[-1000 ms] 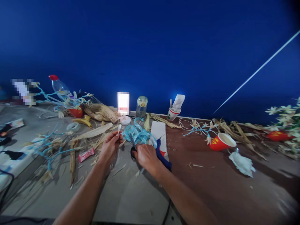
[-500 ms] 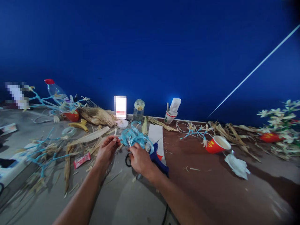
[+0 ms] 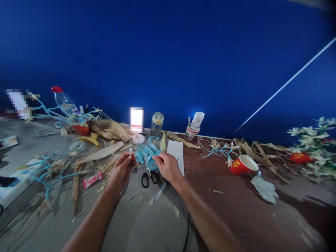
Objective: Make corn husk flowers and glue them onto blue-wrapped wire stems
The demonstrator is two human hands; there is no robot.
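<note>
My left hand (image 3: 123, 169) is closed, with a small white petal-like piece (image 3: 130, 151) pinched upright between thumb and fingers. My right hand (image 3: 169, 168) has its fingers curled together at the right edge of a loose heap of light blue ribbon (image 3: 143, 154). What those fingers grip, if anything, is hidden. Scissors with black handles (image 3: 149, 178) lie on the table between my hands, blades on the ribbon. A thin translucent stick (image 3: 160, 191) shows below my right wrist. White paper (image 3: 175, 152) lies just beyond that hand.
Dry husks (image 3: 103, 154), a pink wrapper (image 3: 92, 179) and blue-stemmed flower branches (image 3: 49, 178) lie to the left. A glass jar (image 3: 156, 125) and a white cup (image 3: 192, 132) stand by the blue wall. Rightward are a red paper cup (image 3: 243, 164) and crumpled tissue (image 3: 264, 189).
My right hand has moved right, away from the scissors, uncovering them. The dark blue glue gun seen beside it earlier is no longer visible. My left hand stays nearly in place with the white piece.
</note>
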